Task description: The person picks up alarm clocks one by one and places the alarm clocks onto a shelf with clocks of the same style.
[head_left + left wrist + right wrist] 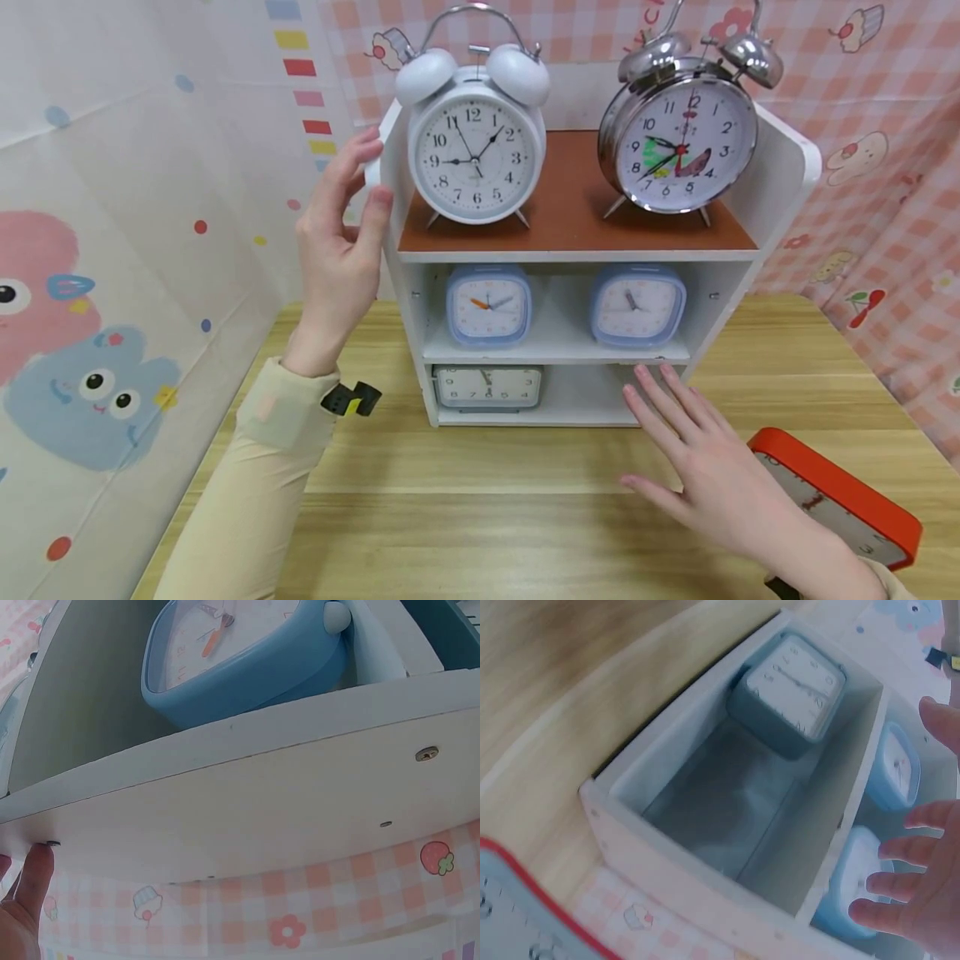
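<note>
My left hand (pixel 341 225) touches the upper left side panel of a white shelf (pixel 562 360), fingertips at its edge beside a white twin-bell alarm clock (pixel 477 158). In the left wrist view a finger (pixel 34 881) meets the outer panel near a screw. My right hand (pixel 712 467), fingers straight and spread, hovers before the shelf's lower right, holding nothing. Close to its wrist a red-framed clock (pixel 847 492) lies on the table. Two blue square clocks (pixel 489 307) stand on the middle level. A grey-green rectangular clock (pixel 489 388) sits at the bottom left.
A chrome twin-bell clock (pixel 681 146) with a picture dial stands at the top right on the brown board (pixel 573 192). The wood-grain table (pixel 480 508) extends around the shelf. Patterned cloth (pixel 862 167) hangs behind and at the sides.
</note>
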`<state>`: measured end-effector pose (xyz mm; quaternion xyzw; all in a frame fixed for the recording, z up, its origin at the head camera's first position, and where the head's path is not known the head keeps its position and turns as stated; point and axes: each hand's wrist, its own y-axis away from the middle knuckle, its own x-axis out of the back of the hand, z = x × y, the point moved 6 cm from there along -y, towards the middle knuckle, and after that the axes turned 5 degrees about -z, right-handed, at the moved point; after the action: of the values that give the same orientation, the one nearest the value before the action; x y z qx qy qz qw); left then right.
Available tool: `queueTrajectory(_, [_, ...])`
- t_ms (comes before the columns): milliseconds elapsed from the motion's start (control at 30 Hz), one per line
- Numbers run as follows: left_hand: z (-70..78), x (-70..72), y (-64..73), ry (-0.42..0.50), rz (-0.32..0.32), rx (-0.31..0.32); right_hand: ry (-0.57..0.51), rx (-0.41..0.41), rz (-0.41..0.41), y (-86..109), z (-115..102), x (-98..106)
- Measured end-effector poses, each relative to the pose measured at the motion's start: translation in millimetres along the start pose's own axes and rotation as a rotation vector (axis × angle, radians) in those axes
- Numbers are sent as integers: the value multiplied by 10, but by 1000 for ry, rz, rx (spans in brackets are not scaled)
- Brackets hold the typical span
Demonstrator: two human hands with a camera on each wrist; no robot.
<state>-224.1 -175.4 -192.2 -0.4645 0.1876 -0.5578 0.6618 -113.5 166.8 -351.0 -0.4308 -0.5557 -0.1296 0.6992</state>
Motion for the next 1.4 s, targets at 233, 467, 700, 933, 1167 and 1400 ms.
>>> queueTrajectory(233, [0, -3, -3, 3, -2, 0, 19, -68, 29, 119, 173, 119])
queueTrajectory(467, [14, -1, 0, 23, 8, 1, -13, -141, 8, 272, 396, 173])
queueTrajectory(700, [12, -2, 3, 18, 9, -3, -28, -211, -22, 442, 597, 201])
queueTrajectory(933, [14, -7, -3, 25, 12, 1, -33, -321, -129, 584, 734, 224])
queueTrajectory(1167, [11, -3, -6, 30, 13, -1, -12, -356, -164, 708, 896, 206])
queueTrajectory(1400, [16, -4, -7, 29, 14, 2, -4, -393, -205, 871, 1041, 156])
